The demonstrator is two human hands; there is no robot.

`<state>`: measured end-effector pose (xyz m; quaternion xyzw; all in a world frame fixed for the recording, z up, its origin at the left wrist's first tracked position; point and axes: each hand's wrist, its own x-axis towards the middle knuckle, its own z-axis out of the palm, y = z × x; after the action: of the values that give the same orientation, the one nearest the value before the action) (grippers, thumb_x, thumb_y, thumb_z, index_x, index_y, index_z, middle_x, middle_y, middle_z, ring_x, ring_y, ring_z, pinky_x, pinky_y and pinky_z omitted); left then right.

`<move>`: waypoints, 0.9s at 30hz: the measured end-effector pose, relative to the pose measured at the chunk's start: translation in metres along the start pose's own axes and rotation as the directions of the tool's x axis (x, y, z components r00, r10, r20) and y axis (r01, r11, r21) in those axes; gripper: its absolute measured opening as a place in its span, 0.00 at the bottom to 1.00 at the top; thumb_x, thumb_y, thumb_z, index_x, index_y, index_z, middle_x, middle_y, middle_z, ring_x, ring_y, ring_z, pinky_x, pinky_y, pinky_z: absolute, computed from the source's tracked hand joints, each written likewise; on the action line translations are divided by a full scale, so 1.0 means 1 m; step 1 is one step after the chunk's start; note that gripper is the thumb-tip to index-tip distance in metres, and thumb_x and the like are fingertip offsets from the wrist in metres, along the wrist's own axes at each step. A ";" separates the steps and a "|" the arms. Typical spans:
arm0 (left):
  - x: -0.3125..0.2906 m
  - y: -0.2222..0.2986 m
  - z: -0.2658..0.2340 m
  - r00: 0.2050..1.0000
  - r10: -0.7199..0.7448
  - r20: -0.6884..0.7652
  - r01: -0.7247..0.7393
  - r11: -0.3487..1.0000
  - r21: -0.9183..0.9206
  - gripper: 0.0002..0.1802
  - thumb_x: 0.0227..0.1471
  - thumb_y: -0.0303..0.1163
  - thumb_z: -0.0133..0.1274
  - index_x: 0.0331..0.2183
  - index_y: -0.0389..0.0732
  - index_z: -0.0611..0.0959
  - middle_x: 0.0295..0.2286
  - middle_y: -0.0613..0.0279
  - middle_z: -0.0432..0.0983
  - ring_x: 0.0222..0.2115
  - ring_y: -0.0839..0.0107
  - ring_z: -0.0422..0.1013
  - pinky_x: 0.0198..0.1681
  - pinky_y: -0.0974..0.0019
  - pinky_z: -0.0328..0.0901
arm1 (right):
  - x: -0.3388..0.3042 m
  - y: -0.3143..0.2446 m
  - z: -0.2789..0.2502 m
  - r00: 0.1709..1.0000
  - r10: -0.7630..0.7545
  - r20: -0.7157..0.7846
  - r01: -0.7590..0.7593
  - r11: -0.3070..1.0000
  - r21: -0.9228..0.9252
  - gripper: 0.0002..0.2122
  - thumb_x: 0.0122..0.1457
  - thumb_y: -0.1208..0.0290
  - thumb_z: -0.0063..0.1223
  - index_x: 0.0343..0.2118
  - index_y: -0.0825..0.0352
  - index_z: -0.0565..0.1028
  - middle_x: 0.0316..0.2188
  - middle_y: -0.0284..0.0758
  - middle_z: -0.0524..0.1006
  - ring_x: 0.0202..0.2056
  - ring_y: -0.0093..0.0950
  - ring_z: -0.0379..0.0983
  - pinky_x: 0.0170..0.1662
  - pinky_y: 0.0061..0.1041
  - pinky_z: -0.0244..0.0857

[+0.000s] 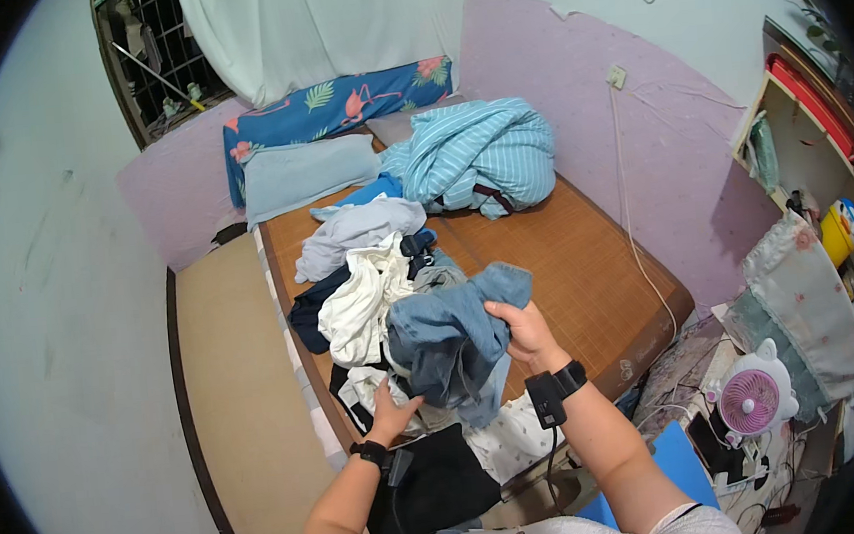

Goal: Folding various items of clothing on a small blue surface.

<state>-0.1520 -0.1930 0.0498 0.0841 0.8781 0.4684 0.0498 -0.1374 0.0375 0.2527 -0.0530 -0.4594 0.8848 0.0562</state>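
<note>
My right hand (527, 331) grips the edge of a blue denim garment (447, 331), which hangs bunched over a clothes pile on the bed. My left hand (391, 413) is low at the pile's near side, its thumb and fingers apart, by a white cloth (364, 384) and the denim's lower edge. Beyond the denim lie a crumpled white garment (365, 302), a pale grey garment (359, 234) and a dark navy one (309, 316). Closer to me are a folded black garment (434, 487) and a white patterned cloth (511, 439).
The bed carries a brown woven mat (583, 275), a striped turquoise quilt (488, 152) and a light blue pillow (310, 176). At right stand a pink-and-white fan (753, 397) among cables and a shelf (777, 129). A wall (68, 295) runs along the left.
</note>
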 end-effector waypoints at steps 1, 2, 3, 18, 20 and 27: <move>0.006 0.029 -0.001 0.993 0.091 0.073 -0.085 0.994 -0.075 0.49 0.28 0.42 0.61 0.47 0.25 0.55 0.42 0.40 0.58 0.45 0.54 0.56 0.48 0.62 0.53 | -0.006 -0.016 0.007 0.998 -0.054 0.026 0.053 0.998 0.027 0.13 0.47 0.80 0.46 0.38 0.70 0.66 0.35 0.35 0.70 0.36 0.26 0.68 0.40 0.24 0.63; 0.011 0.045 0.002 0.971 0.094 0.220 0.010 0.903 -0.430 0.54 0.27 0.44 0.62 0.48 0.25 0.52 0.45 0.38 0.52 0.48 0.52 0.51 0.50 0.61 0.50 | -0.012 -0.028 0.017 0.997 -0.067 0.023 0.066 0.997 0.025 0.13 0.47 0.80 0.46 0.38 0.70 0.66 0.35 0.35 0.70 0.36 0.26 0.68 0.40 0.24 0.63; 0.015 0.049 0.014 0.974 0.138 0.180 -0.067 0.933 -0.353 0.56 0.26 0.45 0.63 0.49 0.26 0.49 0.46 0.37 0.50 0.48 0.50 0.50 0.50 0.60 0.50 | -0.017 -0.039 0.029 0.991 -0.116 0.066 0.113 0.993 0.042 0.13 0.47 0.81 0.45 0.39 0.70 0.65 0.35 0.35 0.70 0.37 0.26 0.68 0.41 0.25 0.63; 0.059 0.172 0.088 0.740 0.670 0.065 -0.630 0.723 -0.283 0.16 0.38 0.29 0.53 0.34 0.36 0.73 0.30 0.50 0.69 0.35 0.60 0.65 0.40 0.62 0.57 | -0.188 -0.174 -0.038 0.744 -0.621 -0.244 0.629 0.776 -0.058 0.11 0.52 0.77 0.38 0.37 0.76 0.66 0.33 0.39 0.72 0.35 0.29 0.70 0.40 0.26 0.64; 0.030 0.201 0.097 0.789 0.592 0.164 -0.490 0.767 -0.414 0.12 0.40 0.29 0.50 0.31 0.36 0.74 0.26 0.52 0.70 0.30 0.62 0.66 0.36 0.65 0.59 | -0.220 -0.180 -0.055 0.645 -0.696 -0.316 0.684 0.710 -0.167 0.11 0.51 0.78 0.39 0.37 0.75 0.67 0.33 0.38 0.72 0.35 0.29 0.70 0.40 0.26 0.64; -0.037 0.291 0.113 0.591 0.434 0.680 0.189 0.745 -0.640 0.13 0.47 0.31 0.43 0.34 0.33 0.73 0.29 0.62 0.71 0.30 0.75 0.66 0.32 0.73 0.61 | -0.336 -0.167 -0.130 0.367 -0.688 -0.626 0.624 0.681 -0.383 0.08 0.47 0.81 0.43 0.33 0.72 0.69 0.31 0.35 0.72 0.32 0.27 0.69 0.36 0.25 0.64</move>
<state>-0.0670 0.0516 0.2292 0.3262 0.5287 0.6571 0.4270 0.2221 0.1875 0.3292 -0.2159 -0.4135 0.6687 0.5789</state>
